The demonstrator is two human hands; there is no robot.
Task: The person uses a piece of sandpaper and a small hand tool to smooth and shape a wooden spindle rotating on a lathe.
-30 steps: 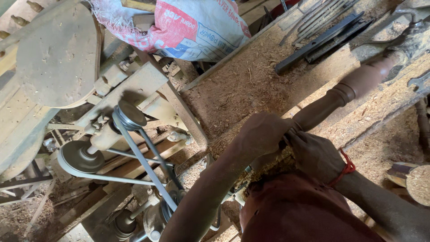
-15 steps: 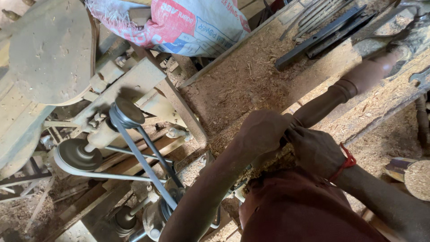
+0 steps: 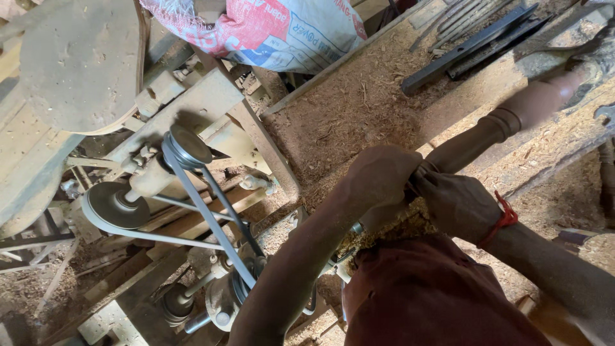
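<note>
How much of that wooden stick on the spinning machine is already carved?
Done, it seems: the turned wooden spindle already shows rounded rings and a smooth neck, and sawdust covers the bench. In hand: the left hand and right hand are pressed together around the spindle's near end, over a heap of shavings. Left: the part under the hands is hidden, so I cannot tell how shaped it is.

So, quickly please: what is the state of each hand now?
Left hand: closed around the turned wooden spindle.
Right hand: closed around the same spindle, beside the left hand.
</note>
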